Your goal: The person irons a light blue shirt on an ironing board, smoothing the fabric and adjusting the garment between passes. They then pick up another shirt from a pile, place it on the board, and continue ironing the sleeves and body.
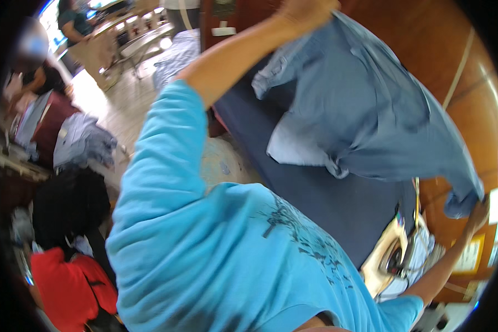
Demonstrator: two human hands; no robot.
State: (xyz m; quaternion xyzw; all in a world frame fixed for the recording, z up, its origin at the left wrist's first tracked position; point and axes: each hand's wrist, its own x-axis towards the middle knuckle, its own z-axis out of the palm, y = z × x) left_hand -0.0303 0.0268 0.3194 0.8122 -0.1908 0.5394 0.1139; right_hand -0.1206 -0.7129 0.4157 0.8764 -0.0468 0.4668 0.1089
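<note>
A blue-grey shirt is stretched in the air between my two hands, over a table with a dark navy cover. High up, at the picture's top edge, my left hand is closed on one end of it. My right hand, low at the far right, grips the other end. The cloth hangs loosely between them, with a paler flap and a crumpled part dangling toward the left. An iron rests on a tan pad near my right forearm.
Brown wood panelling rises behind the table. Pale folded clothes, black cloth and red cloth lie at the left. Two other people, one in a dark green top, are at the upper left. Light-coloured cloth lies beside the iron.
</note>
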